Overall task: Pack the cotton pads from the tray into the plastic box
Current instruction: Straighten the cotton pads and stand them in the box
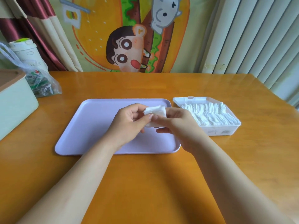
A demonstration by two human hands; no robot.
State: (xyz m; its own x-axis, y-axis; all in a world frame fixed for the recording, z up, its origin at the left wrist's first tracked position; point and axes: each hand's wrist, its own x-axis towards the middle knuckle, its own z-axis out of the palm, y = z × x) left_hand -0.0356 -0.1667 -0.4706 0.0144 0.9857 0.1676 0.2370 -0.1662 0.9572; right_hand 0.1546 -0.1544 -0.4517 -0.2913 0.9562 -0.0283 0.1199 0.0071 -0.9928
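Surface [145, 183]: we see glossy orange wood.
Middle: a lilac tray [90, 123].
Right: a white plastic box [218, 131], just beside the tray.
Left: a pale green box [16, 102] and a clear bag [43, 84].

Both bare forearms run from the bottom corners of the frame and meet at its centre. The left hand [129, 122] has its fingers curled, pinching a small stack of cotton pads [156, 111]. The right hand [179, 126], knuckles up, grips the same stack from the opposite side, thumb showing below.
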